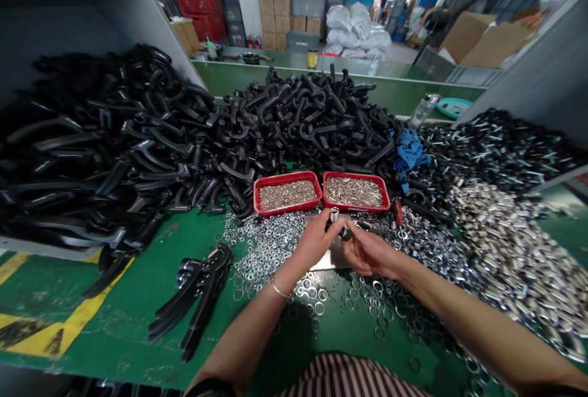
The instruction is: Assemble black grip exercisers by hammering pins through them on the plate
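Observation:
Over a metal plate (331, 260) at the middle of the bench, my two hands work close together. My left hand (313, 242), a bracelet on its wrist, is closed around a small dark part with a silver ringed cylinder (335, 214) sticking up from it. Pinched in my right hand (367, 251) is a small black piece (345, 234), whose kind I cannot make out. It meets the left fingertips, and whether the two pieces are joined cannot be seen. Just beyond the hands stand a red tray of tiny metal parts (287, 195) and a red tray of small pins (353, 192).
Black curved handles (303, 115) are heaped at the back and left. Several assembled handles (197, 293) lie at front left. Loose washers (271, 244) and rings surround the plate. Silver sleeves (528, 244), black bolts (500, 146) and a blue cloth (410, 151) lie at right.

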A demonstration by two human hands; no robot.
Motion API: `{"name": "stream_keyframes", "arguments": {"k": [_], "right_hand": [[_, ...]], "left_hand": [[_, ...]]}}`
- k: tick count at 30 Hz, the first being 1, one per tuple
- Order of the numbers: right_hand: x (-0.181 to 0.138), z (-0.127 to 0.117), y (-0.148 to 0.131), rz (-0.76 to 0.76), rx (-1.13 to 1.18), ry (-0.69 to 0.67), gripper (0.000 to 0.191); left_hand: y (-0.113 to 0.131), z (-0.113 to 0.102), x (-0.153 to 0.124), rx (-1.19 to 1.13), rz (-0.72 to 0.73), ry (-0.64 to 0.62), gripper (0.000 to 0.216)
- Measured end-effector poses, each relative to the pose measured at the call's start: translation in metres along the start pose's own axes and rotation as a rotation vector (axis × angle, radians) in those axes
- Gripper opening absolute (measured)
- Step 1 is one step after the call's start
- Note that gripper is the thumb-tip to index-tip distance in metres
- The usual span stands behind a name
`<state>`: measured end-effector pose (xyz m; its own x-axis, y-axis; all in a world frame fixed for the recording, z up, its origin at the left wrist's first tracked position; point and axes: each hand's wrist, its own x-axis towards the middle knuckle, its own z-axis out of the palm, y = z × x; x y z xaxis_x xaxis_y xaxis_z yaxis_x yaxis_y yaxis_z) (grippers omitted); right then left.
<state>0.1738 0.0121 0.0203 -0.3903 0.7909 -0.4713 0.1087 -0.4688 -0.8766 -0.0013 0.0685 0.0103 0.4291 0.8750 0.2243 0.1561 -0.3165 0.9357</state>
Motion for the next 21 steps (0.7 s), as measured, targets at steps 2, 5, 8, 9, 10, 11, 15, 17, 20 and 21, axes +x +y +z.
{"name": "stream_keyframes", "arguments": {"k": [2,5,8,9,10,11,15,17,20,21], "right_hand": [[-0.0013,-0.0025,0.0008,-0.099,-0.234,0.143,0.057],[-0.0027,-0.0016,0.0011,-0.339,-0.493,0.352,0.045],[-0.0031,0.0012,0.0018,-0.31,-0.43,0.153,0.059],[-0.0032,0.0015,0.0016,-0.261,-0.393,0.053,0.069],[-0.0032,0.0015,0.001,-0.217,-0.369,-0.008,0.077],[-0.0032,0.0011,0.0001,-0.193,-0.366,-0.01,0.079],[-0.0032,-0.0007,-0.0029,-0.277,-0.492,0.311,0.055],[-0.0038,-0.0003,-0.0022,-0.275,-0.515,0.293,0.057],[-0.0066,0.0015,-0.0008,-0.195,-0.483,0.108,0.072],[-0.0081,0.0025,-0.0009,-0.216,-0.505,0.138,0.067]], "left_hand": [[-0.0011,-0.0019,0.0011,-0.041,-0.036,0.005,0.024],[-0.0003,-0.0041,0.002,-0.059,-0.045,0.04,0.023],[0.0026,-0.0053,0.0009,-0.035,0.015,0.026,0.023],[0.0031,-0.0054,0.0004,-0.029,0.032,0.013,0.024],[0.0032,-0.0053,0.0001,-0.028,0.038,0.003,0.024],[0.003,-0.0049,-0.0001,-0.032,0.031,-0.005,0.025],[0.0022,-0.0018,0.0002,-0.105,-0.037,0.022,0.023],[0.0025,0.0,-0.0002,-0.147,-0.001,0.024,0.023],[0.0015,0.003,-0.0018,-0.126,0.072,0.017,0.023],[0.0008,0.0042,-0.0025,-0.107,0.065,0.032,0.024]]}}
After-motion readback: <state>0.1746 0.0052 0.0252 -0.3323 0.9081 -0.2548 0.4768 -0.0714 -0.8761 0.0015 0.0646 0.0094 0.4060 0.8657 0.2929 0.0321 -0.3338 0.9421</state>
